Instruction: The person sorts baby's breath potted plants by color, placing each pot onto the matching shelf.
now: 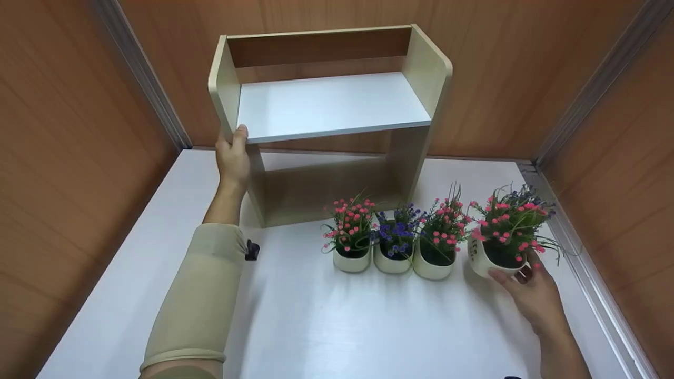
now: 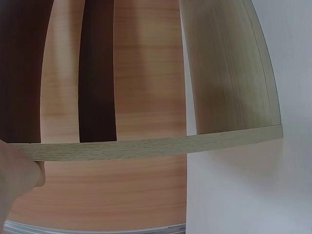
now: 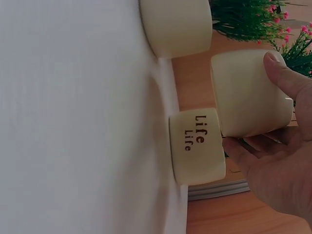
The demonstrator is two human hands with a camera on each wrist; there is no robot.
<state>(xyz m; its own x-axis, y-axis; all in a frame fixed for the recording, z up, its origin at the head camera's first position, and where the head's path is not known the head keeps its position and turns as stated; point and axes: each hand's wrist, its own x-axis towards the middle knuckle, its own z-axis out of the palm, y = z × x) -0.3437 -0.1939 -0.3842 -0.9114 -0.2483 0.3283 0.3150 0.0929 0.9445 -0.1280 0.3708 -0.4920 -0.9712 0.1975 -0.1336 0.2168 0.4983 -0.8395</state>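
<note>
My left hand point(image 1: 233, 160) grips the left side panel of a small two-tier wooden shelf point(image 1: 337, 108), its thumb by the front corner of the white upper board. In the left wrist view, part of that hand point(image 2: 19, 173) shows at the panel's edge point(image 2: 146, 149). My right hand point(image 1: 534, 292) holds a cream flowerpot point(image 1: 479, 260) with pink artificial flowers point(image 1: 511, 223), thumb on one side and fingers on the other. The right wrist view shows this flowerpot point(image 3: 251, 92) raised off the table, with a pot marked "Life" point(image 3: 197, 146) standing close by.
Three cream pots stand in a row before the shelf: a pink-flowered one point(image 1: 352, 260), a purple-flowered one point(image 1: 390, 263) and another pink-flowered one point(image 1: 434, 268). Purple flowers point(image 1: 526, 196) show behind the held plant. Wood-grain walls point(image 1: 526, 68) enclose the white table point(image 1: 326, 321).
</note>
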